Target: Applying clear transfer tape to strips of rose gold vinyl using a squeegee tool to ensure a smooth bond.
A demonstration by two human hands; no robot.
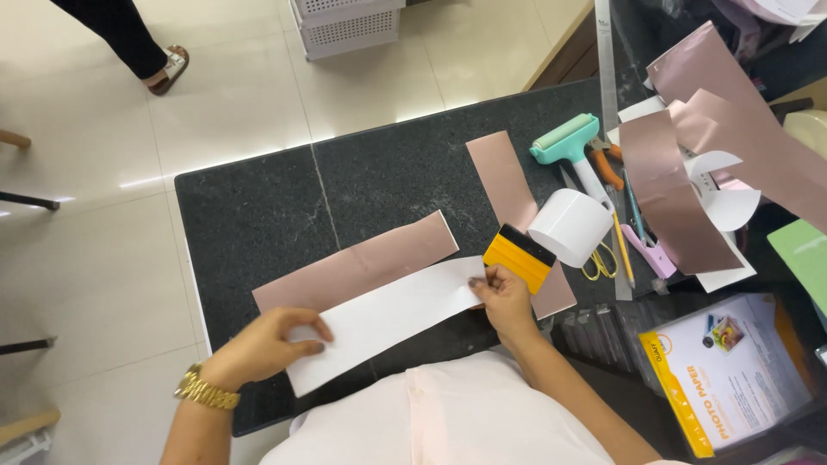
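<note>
Fingers of left hand [269, 344] pinning white strip [383, 317] flat on black countertop [258, 215], right hand [502, 293] pinching its end beside yellow squeegee [519, 257], keeping it taut

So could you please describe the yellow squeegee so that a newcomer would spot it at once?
Start at the black stone counter, then find the white strip under both hands. At its right end, just above the right hand, lies the squeegee: a yellow block with a black edge, beside the white roll.
</note>
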